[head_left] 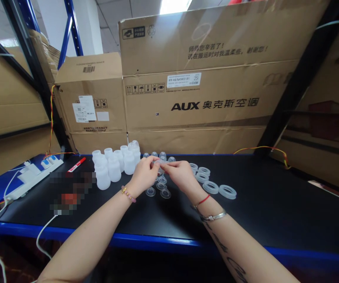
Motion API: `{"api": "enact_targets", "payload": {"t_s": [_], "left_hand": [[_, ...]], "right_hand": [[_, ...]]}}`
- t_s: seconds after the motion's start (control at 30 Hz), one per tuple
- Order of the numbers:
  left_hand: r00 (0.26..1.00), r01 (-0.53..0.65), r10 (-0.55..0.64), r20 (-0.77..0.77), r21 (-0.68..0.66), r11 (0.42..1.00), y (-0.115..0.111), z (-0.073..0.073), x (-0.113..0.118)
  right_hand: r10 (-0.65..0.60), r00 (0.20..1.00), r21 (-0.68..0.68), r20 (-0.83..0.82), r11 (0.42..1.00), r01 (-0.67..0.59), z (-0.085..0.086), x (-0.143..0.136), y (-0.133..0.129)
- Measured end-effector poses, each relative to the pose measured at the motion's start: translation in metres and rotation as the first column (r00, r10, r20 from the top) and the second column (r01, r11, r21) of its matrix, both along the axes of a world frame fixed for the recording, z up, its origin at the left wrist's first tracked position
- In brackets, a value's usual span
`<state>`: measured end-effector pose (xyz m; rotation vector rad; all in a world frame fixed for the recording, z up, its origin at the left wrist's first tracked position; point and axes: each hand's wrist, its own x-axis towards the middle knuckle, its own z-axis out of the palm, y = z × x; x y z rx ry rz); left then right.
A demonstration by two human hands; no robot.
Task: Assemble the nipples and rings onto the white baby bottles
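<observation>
My left hand (145,171) and my right hand (178,173) meet above the middle of the table. Both are closed, fingertips pinching one small translucent plastic piece (161,161); fingers cover much of it, so its exact kind is unclear. Below and behind the hands are several clear bottle nipples (165,193) with wide flanges, some partly hidden. Left of my left hand, white translucent bottles (114,170) stand upright and open in a cluster. Beyond my right hand lie several translucent screw rings (210,187), flat on the black tabletop.
A red marker (76,165) and a blurred-out object (70,198) with a white cable lie at left. Further left is a white power strip (33,179) with plugs. Large cardboard panels (216,94) stand along the back. The table has a blue front edge (169,239).
</observation>
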<state>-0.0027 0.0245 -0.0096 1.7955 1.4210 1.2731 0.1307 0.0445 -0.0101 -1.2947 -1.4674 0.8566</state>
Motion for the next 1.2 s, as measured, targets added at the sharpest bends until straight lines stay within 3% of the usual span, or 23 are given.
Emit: {"api": "enact_targets", "payload": {"t_s": [0.07, 0.13, 0.43, 0.6, 0.87, 1.07, 1.2], "left_hand": [[0.981, -0.055, 0.078, -0.177, 0.132, 0.99, -0.001, 0.0, -0.001], [0.959, -0.072, 0.119, -0.258, 0.184, 0.98, -0.002, 0.001, 0.0], [0.92, -0.105, 0.152, -0.362, 0.145, 0.984, -0.003, 0.005, 0.005], [0.931, -0.044, 0.091, -0.352, 0.14, 0.989, 0.0, 0.005, -0.001], [0.983, 0.115, -0.107, -0.151, 0.052, 0.992, 0.008, 0.003, -0.01], [0.956, 0.083, -0.027, -0.292, 0.184, 0.979, 0.005, 0.007, -0.012], [0.96, 0.021, 0.036, -0.277, 0.2, 0.98, 0.004, 0.007, -0.011]], "right_hand": [[-0.031, 0.995, 0.034, 0.099, 0.999, 0.028, 0.0, 0.0, -0.001], [-0.049, 0.985, 0.043, 0.165, 0.998, 0.042, 0.0, -0.001, -0.002], [-0.15, 0.926, 0.079, 0.348, 0.988, 0.131, 0.002, -0.005, -0.011], [-0.194, 0.899, 0.152, 0.393, 0.978, 0.145, 0.001, -0.004, -0.01], [-0.142, 0.972, 0.169, 0.186, 0.979, 0.11, 0.0, 0.001, -0.005], [-0.065, 0.99, 0.102, 0.124, 0.993, 0.053, 0.004, 0.0, -0.01], [-0.184, 0.943, 0.216, 0.279, 0.968, 0.125, 0.003, -0.003, -0.014]]}}
